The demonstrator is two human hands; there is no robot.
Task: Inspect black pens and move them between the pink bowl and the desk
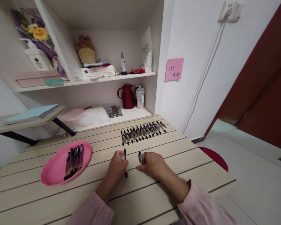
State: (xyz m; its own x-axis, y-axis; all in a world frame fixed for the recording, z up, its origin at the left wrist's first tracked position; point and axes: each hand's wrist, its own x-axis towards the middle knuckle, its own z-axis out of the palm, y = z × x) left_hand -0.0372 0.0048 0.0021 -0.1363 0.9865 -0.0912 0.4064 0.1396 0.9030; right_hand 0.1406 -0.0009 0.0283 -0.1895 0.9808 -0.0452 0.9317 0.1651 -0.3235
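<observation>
A slim black pen point(125, 170) stands nearly in line with my view, pinched in the fingers of my left hand point(118, 164). My right hand point(153, 164) is closed on a small rounded thing with a dark rim and a pale side point(140, 158); its kind is not clear, as the fingers hide part of it. A gap of bare tabletop separates the two hands. Beyond them, a slanting row of black pens point(142, 132) lies side by side on the table. To the left, a pink tray point(49, 173) holds several dark pens point(75, 159).
The wooden table point(150, 197) has dark stripes. A small raised stand point(58, 112) bears blue paper at the left. On the shelves behind are a red jug point(127, 97), a pale cup point(140, 97) and a plush toy point(86, 51). A pink note point(174, 69) hangs on the wall.
</observation>
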